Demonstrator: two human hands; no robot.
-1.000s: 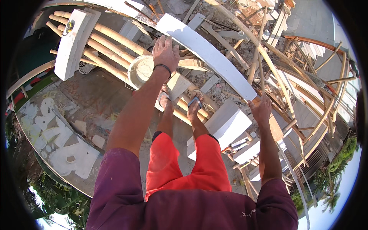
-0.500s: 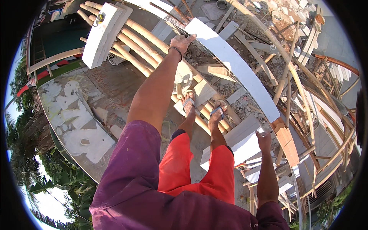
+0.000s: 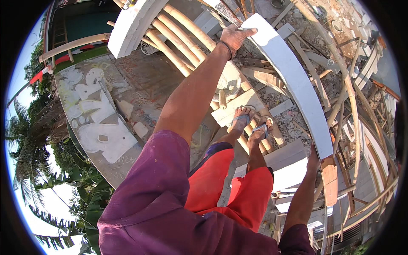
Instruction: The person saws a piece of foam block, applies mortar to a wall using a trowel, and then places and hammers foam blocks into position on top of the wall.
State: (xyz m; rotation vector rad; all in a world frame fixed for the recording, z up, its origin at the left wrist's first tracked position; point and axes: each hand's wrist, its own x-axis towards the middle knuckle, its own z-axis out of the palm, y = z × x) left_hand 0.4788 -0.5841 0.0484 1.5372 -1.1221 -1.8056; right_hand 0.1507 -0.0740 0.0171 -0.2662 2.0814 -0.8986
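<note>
A long white building block (image 3: 295,87) lies on top of a narrow wall, its straight sides bent by the lens. My left hand (image 3: 234,39) is closed over its far end, the thumb across the top edge and the fingers against the near side. At the near end my right hand (image 3: 313,159) is against the block's side; its fingertips are mostly hidden by the block. Past this end an orange-brown brick piece (image 3: 329,180) continues the wall. My sandalled feet stand on bamboo poles (image 3: 187,42) and a pale board (image 3: 231,111) below.
Another white block (image 3: 136,25) rests across the poles at upper left. A bucket (image 3: 231,80) with a handled tool stands by my feet. White blocks (image 3: 293,170) sit beside my legs. Beyond the wall lie rubble, planks and leaning bamboo (image 3: 347,85). The ground (image 3: 148,85) is well below.
My right hand has gone from apart from the block to its near-end side. My left hand stays at the far end. The view has shifted, and my feet now appear closer together.
</note>
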